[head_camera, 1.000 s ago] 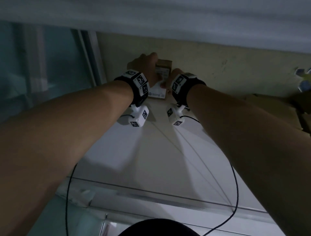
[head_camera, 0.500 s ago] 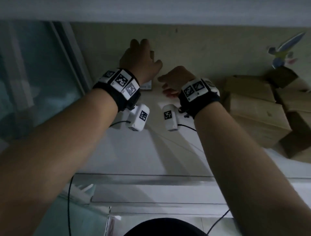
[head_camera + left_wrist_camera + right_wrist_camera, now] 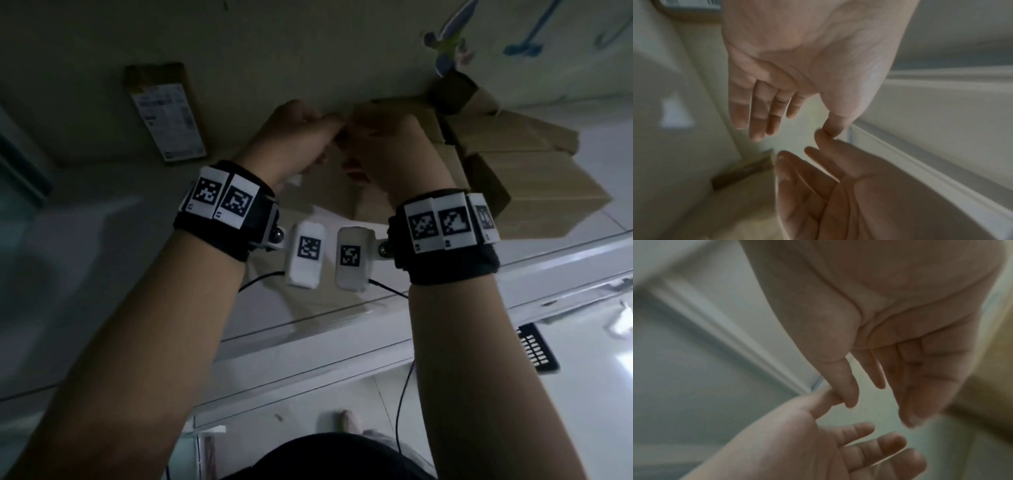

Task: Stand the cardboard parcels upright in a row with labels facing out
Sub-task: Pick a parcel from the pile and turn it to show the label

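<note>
1. Parcel (image 3: 166, 111) of brown cardboard stands against the wall, white label facing out, print too small to read.
2. Plain boxes (image 3: 507, 164) lie heaped to its right on the white ledge (image 3: 102, 246).
3. Wrist views show the left hand (image 3: 807, 61) and right hand (image 3: 910, 321) relaxed, fingers spread, holding nothing, thumbs touching.

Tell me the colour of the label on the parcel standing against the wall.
White with dark print, on the brown cardboard parcel; the head view shows it best.
</note>
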Demonstrator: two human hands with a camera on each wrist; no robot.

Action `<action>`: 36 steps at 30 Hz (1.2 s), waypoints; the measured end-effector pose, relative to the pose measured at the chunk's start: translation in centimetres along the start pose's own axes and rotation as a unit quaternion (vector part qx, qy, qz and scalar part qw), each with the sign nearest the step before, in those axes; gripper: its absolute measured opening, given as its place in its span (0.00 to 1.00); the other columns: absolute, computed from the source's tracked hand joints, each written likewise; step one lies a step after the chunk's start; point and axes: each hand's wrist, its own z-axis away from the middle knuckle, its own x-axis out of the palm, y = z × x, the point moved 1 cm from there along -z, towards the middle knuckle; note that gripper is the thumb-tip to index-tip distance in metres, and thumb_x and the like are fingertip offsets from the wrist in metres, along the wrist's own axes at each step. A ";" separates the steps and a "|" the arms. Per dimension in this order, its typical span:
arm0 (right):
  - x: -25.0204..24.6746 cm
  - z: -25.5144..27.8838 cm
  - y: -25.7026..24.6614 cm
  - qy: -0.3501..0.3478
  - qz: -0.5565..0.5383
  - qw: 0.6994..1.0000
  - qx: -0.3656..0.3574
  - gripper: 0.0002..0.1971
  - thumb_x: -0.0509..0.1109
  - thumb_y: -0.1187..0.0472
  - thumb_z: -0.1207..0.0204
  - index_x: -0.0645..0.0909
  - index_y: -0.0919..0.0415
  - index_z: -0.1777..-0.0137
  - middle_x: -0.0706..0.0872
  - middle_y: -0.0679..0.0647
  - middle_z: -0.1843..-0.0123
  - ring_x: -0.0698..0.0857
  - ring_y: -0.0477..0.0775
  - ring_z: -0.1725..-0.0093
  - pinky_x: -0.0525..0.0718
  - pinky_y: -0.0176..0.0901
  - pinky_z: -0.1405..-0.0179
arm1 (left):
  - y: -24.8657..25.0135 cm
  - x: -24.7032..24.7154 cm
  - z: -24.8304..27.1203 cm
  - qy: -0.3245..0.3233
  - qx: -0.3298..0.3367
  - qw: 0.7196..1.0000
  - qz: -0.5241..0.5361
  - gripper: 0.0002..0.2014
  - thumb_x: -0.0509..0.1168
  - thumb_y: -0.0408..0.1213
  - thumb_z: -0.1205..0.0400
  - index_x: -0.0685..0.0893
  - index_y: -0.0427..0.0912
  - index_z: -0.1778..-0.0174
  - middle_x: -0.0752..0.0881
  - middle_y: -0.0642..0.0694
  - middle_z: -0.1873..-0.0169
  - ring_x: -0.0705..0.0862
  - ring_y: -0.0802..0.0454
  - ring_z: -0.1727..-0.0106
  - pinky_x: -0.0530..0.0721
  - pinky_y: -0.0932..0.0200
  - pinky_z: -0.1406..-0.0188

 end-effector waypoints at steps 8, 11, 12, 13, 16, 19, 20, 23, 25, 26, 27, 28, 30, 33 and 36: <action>-4.6 3.3 2.8 0.131 -0.064 0.988 -0.048 0.19 0.72 0.56 0.15 0.84 0.58 0.25 0.94 0.52 0.40 0.94 0.48 0.48 0.95 0.43 0.49 | -0.2 3.9 0.6 -0.040 -0.026 0.998 0.028 0.21 0.69 0.59 0.14 0.84 0.44 0.38 0.88 0.48 0.40 0.88 0.45 0.36 0.87 0.45 0.32; -5.2 3.7 3.1 0.159 -0.066 0.983 -0.060 0.15 0.71 0.58 0.15 0.87 0.58 0.30 0.95 0.51 0.47 0.95 0.47 0.50 0.94 0.49 0.47 | -0.7 4.5 0.8 -0.035 -0.044 0.998 0.014 0.28 0.69 0.61 0.15 0.83 0.44 0.28 0.88 0.46 0.33 0.86 0.44 0.30 0.84 0.48 0.38; -5.3 3.8 3.1 0.165 -0.070 0.982 -0.064 0.15 0.71 0.58 0.16 0.88 0.59 0.32 0.95 0.51 0.48 0.95 0.48 0.50 0.94 0.50 0.46 | -0.9 4.6 0.9 -0.026 -0.050 0.998 0.000 0.30 0.69 0.61 0.15 0.80 0.43 0.24 0.86 0.46 0.31 0.85 0.44 0.29 0.82 0.49 0.40; -5.4 3.8 3.1 0.169 -0.073 0.981 -0.069 0.15 0.71 0.58 0.17 0.89 0.59 0.33 0.96 0.51 0.49 0.95 0.48 0.50 0.94 0.51 0.45 | -1.1 4.7 0.9 -0.013 -0.053 0.998 -0.011 0.34 0.69 0.62 0.16 0.77 0.43 0.19 0.84 0.45 0.27 0.83 0.44 0.26 0.81 0.50 0.38; -5.4 4.0 3.1 0.179 -0.068 0.979 -0.062 0.16 0.72 0.56 0.19 0.91 0.57 0.34 0.95 0.48 0.46 0.93 0.42 0.45 0.92 0.50 0.39 | -1.8 4.7 1.1 0.006 -0.059 0.998 -0.013 0.43 0.70 0.63 0.17 0.67 0.43 0.11 0.79 0.42 0.20 0.80 0.44 0.22 0.81 0.48 0.25; -5.3 4.1 3.7 0.182 -0.062 0.981 -0.017 0.21 0.70 0.50 0.22 0.88 0.50 0.29 0.92 0.44 0.37 0.89 0.43 0.36 0.89 0.56 0.31 | -2.2 5.1 1.6 -0.015 -0.075 0.997 -0.001 0.47 0.72 0.66 0.21 0.67 0.43 0.11 0.81 0.43 0.22 0.83 0.43 0.23 0.82 0.46 0.26; -5.3 4.0 3.8 0.186 -0.055 0.981 0.001 0.25 0.69 0.46 0.25 0.85 0.45 0.27 0.89 0.43 0.32 0.87 0.48 0.31 0.86 0.62 0.27 | -2.3 5.2 1.8 -0.018 -0.072 0.997 -0.004 0.52 0.73 0.70 0.26 0.67 0.44 0.10 0.81 0.43 0.22 0.84 0.42 0.24 0.83 0.43 0.25; -5.3 3.6 4.5 0.166 -0.046 0.984 0.055 0.38 0.68 0.38 0.36 0.73 0.39 0.21 0.81 0.49 0.24 0.79 0.60 0.22 0.78 0.71 0.23 | -2.9 5.1 1.8 -0.011 -0.051 0.998 -0.026 0.62 0.73 0.74 0.38 0.65 0.46 0.09 0.83 0.43 0.25 0.86 0.43 0.26 0.84 0.41 0.22; -5.2 3.6 4.5 0.135 -0.059 0.986 0.083 0.43 0.70 0.37 0.35 0.69 0.42 0.16 0.78 0.53 0.21 0.78 0.62 0.23 0.79 0.68 0.24 | -3.2 4.8 1.7 -0.010 -0.054 0.998 -0.018 0.60 0.75 0.72 0.33 0.64 0.45 0.09 0.84 0.43 0.25 0.86 0.44 0.26 0.83 0.41 0.21; -5.2 3.7 4.4 0.124 -0.065 0.986 0.090 0.45 0.71 0.38 0.35 0.67 0.43 0.14 0.77 0.53 0.20 0.77 0.62 0.22 0.79 0.68 0.23 | -3.4 4.6 1.7 -0.013 -0.056 0.998 -0.008 0.56 0.76 0.68 0.28 0.63 0.43 0.08 0.82 0.42 0.23 0.84 0.45 0.25 0.83 0.42 0.20; -5.0 3.7 4.4 0.117 -0.077 0.985 0.098 0.48 0.72 0.38 0.35 0.63 0.44 0.12 0.75 0.55 0.18 0.77 0.63 0.22 0.79 0.68 0.23 | -3.7 4.4 1.6 -0.013 -0.058 0.998 0.000 0.52 0.77 0.63 0.23 0.64 0.42 0.08 0.80 0.41 0.20 0.83 0.45 0.24 0.82 0.43 0.20; -4.9 3.7 4.3 0.116 -0.089 0.984 0.105 0.52 0.72 0.39 0.35 0.58 0.44 0.10 0.73 0.56 0.16 0.75 0.65 0.20 0.78 0.69 0.23 | -3.9 4.0 1.7 -0.004 -0.056 0.998 0.009 0.50 0.79 0.60 0.22 0.66 0.41 0.09 0.80 0.40 0.19 0.83 0.46 0.23 0.82 0.44 0.19; -4.6 3.7 4.4 0.110 -0.099 0.981 0.125 0.59 0.73 0.38 0.38 0.49 0.43 0.07 0.68 0.55 0.12 0.73 0.66 0.17 0.77 0.69 0.21 | -4.4 3.1 1.9 0.028 -0.045 0.998 0.029 0.50 0.83 0.58 0.28 0.74 0.39 0.13 0.83 0.40 0.22 0.85 0.48 0.26 0.84 0.47 0.20; -4.2 3.9 4.7 0.069 -0.119 0.978 0.155 0.60 0.75 0.38 0.38 0.47 0.43 0.07 0.72 0.54 0.13 0.78 0.63 0.19 0.81 0.64 0.25 | -4.7 1.6 3.1 0.059 -0.032 0.996 0.051 0.38 0.86 0.54 0.29 0.86 0.41 0.25 0.92 0.43 0.33 0.91 0.52 0.34 0.87 0.50 0.24; -3.9 3.9 5.0 0.032 -0.164 0.976 0.141 0.42 0.76 0.48 0.22 0.63 0.46 0.10 0.84 0.52 0.26 0.88 0.55 0.34 0.86 0.44 0.50 | -4.4 0.2 4.8 0.111 0.020 0.992 0.063 0.28 0.89 0.56 0.35 0.92 0.49 0.43 0.95 0.51 0.45 0.94 0.55 0.40 0.92 0.49 0.32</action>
